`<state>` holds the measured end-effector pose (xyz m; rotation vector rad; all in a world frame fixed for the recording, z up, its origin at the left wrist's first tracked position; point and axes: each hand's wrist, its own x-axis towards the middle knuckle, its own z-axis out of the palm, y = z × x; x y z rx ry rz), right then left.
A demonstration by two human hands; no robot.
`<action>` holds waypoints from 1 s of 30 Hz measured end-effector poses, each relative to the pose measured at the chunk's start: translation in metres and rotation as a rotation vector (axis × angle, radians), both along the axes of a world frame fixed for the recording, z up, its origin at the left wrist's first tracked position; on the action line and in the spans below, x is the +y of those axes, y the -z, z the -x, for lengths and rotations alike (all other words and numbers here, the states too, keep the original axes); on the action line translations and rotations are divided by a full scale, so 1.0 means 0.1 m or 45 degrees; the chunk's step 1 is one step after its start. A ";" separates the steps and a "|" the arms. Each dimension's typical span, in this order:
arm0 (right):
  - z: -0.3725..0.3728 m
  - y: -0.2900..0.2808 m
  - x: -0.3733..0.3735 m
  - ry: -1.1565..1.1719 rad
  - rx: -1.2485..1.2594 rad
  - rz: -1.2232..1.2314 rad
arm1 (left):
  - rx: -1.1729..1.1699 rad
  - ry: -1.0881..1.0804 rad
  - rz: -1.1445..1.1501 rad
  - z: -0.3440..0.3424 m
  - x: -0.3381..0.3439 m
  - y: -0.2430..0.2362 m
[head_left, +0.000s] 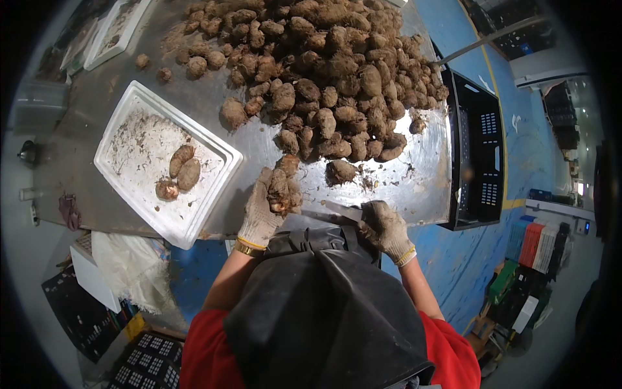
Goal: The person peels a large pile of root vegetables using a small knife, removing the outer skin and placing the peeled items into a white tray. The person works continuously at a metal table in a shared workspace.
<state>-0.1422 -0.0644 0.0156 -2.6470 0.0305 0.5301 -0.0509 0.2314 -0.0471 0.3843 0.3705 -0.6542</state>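
My left hand [258,211], in a pale knit glove, is closed around a clump of brown, fibrous taro corms [280,189] with a pinkish cut-looking lower end. My right hand [385,230], gloved too, grips a knife; its blade [343,210] points left toward the clump without touching it. Both hands are at the table's near edge, in front of my black apron [324,305]. Beyond them rises a large heap of taro corms [337,71]. One loose corm [341,171] lies between the heap and the knife.
A white tray [230,155] at left holds 3 corms and loose dirt on the metal table [259,139]. Another white tray [116,39] lies at the far left. A black crate [479,149] stands against the table's right side. Stacked crates [534,246] stand farther right.
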 end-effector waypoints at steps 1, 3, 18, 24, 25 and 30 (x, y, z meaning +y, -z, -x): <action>0.02 -0.01 0.03 0.006 -0.105 -0.155 | 0.007 0.004 -0.099 0.00 -0.03 -0.05; -0.04 -0.06 0.14 0.042 -0.113 -0.363 | -0.030 0.019 -0.312 0.02 -0.08 -0.13; -0.36 -0.34 0.78 -0.104 -0.376 -0.403 | -1.400 0.420 -1.778 0.23 0.10 0.05; -0.28 -0.05 0.66 0.245 -0.342 -0.679 | -0.114 0.273 -0.331 0.20 0.05 -0.21; -0.31 0.09 0.54 0.354 -0.313 -0.557 | -0.004 0.164 -0.396 0.24 0.01 -0.31; -0.23 -0.11 0.38 0.401 -0.265 -0.731 | 0.091 0.171 -0.176 0.16 0.19 -0.20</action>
